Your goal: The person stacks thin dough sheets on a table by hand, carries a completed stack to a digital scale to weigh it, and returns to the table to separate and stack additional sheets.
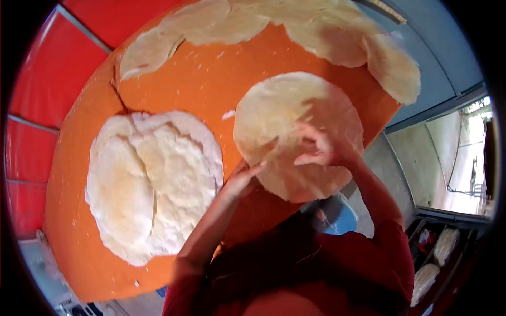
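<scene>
A thin round flatbread (279,116), pale and floury, lies on the orange table near its right edge. Along its lower left rim rests my left hand (240,179), fingers stretched out and one digit across the edge. Whether any fingers reach underneath is hidden. Over the flatbread's right half hovers or rests my right hand (324,147), with thumb and curved fingers spread apart and nothing seen between them. Shadows of the hand fall on the bread. Left of my left hand sits a pile of flatbreads (179,168), the top ones folded or overlapping.
More thin flatbreads (332,39) overlap along the table's far edge. The orange table (232,68) carries scattered crumbs. Below its near edge is a blue container (341,218). Bagged goods (445,246) sit on a rack at the lower right. A red panelled wall (58,68) stands at left.
</scene>
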The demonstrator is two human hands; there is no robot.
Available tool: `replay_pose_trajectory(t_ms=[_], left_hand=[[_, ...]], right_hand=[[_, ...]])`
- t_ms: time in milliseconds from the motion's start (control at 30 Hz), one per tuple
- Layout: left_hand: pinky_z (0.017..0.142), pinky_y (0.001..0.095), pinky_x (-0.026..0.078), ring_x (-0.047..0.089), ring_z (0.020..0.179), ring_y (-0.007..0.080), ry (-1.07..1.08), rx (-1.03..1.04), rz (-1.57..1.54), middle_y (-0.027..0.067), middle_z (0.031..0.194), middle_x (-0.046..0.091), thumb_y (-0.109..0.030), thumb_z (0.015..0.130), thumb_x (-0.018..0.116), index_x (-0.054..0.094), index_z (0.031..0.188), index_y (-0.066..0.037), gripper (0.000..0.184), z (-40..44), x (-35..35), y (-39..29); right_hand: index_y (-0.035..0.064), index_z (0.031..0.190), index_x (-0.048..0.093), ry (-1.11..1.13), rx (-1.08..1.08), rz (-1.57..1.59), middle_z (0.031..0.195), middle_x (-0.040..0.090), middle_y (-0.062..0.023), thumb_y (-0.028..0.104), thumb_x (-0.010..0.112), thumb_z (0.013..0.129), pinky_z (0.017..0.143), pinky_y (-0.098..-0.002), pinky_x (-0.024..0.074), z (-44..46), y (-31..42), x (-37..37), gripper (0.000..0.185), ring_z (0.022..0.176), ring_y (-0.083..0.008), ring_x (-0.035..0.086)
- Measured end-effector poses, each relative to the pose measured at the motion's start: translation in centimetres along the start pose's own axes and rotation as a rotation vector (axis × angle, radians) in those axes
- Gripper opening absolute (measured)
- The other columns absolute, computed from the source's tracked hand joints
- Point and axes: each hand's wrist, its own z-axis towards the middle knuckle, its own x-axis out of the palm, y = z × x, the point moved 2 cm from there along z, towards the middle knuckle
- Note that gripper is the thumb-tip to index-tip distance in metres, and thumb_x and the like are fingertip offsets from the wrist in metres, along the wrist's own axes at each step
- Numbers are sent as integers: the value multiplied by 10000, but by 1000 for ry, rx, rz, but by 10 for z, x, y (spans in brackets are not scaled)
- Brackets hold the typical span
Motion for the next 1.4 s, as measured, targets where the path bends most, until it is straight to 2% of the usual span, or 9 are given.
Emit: replay_pose_trajectory(t_ms=[167, 600, 900, 1033, 1133, 1167, 1233, 1300, 1400], left_hand=[[916, 325, 365, 471, 1074, 195, 25, 44, 161, 84, 1180, 490, -146, 746, 666, 376, 1237, -12, 585, -5, 7, -7], [859, 294, 415, 462, 1085, 189, 137, -66, 187, 74, 1207, 456, -11, 596, 744, 295, 1284, -27, 823, -7, 17, 0], [917, 306, 384, 378, 1169, 194, 313, 143, -19, 58, 1268, 367, 40, 585, 739, 188, 1328, -106, 936, 3, 38, 22], [888, 302, 408, 435, 1116, 177, 235, 188, 52, 60, 1237, 407, 61, 700, 623, 250, 1298, -110, 725, -3, 45, 18], [849, 284, 424, 511, 997, 137, 72, 214, 143, 52, 1130, 497, 75, 732, 561, 340, 1227, -61, 559, 8, 26, 42], [728, 238, 433, 530, 818, 81, -78, 326, 121, 8, 918, 556, 78, 735, 517, 482, 1035, -25, 318, 7, 34, 46], [660, 222, 410, 501, 754, 68, -131, 264, 154, -13, 815, 535, 72, 728, 507, 518, 913, -27, 210, 7, 22, 55], [664, 235, 424, 521, 738, 101, -172, 243, 140, 2, 789, 554, 75, 702, 518, 540, 897, -30, 223, -3, 5, 33], [720, 284, 449, 562, 784, 159, -232, 401, -59, 72, 850, 611, 66, 629, 534, 551, 980, 0, 358, -58, 18, -76]], right_hand=[[18, 1331, 210, -151, -144, 91, 1344, 285, -180, 355, 820, 471, 1029, -367, 223, -26, 13, 31, 1107, 1260, -299, 254], [4, 1250, 374, -246, -75, -73, 1238, 436, -185, 282, 771, 572, 943, -366, 352, -52, -1, 60, 834, 1148, -303, 423], [6, 1210, 424, -377, -151, -12, 1165, 500, -180, 238, 782, 563, 915, -363, 384, -68, -10, 70, 775, 1074, -286, 495], [-21, 1141, 473, -334, -91, 336, 1069, 563, -163, 120, 649, 671, 866, -348, 422, -68, -32, 69, 522, 996, -289, 547], [-33, 1076, 505, -541, -203, -302, 1020, 576, -175, 76, 539, 723, 809, -335, 444, -71, -32, 100, 371, 947, -276, 566], [-31, 1040, 519, -639, -282, -425, 951, 577, -185, 51, 473, 736, 752, -331, 455, -66, -21, 104, 318, 873, -259, 577], [-9, 866, 567, -407, 224, -503, 867, 581, -168, 79, 516, 744, 717, -366, 443, -59, -55, 86, 159, 822, -274, 563], [10, 775, 592, -263, 209, -417, 783, 574, -149, 106, 546, 751, 671, -389, 427, -41, -21, 46, 110, 766, -281, 547], [22, 938, 578, -437, -333, -617, 882, 585, -138, 192, 593, 762, 750, -346, 436, -16, 92, -24, 246, 819, -274, 554]])
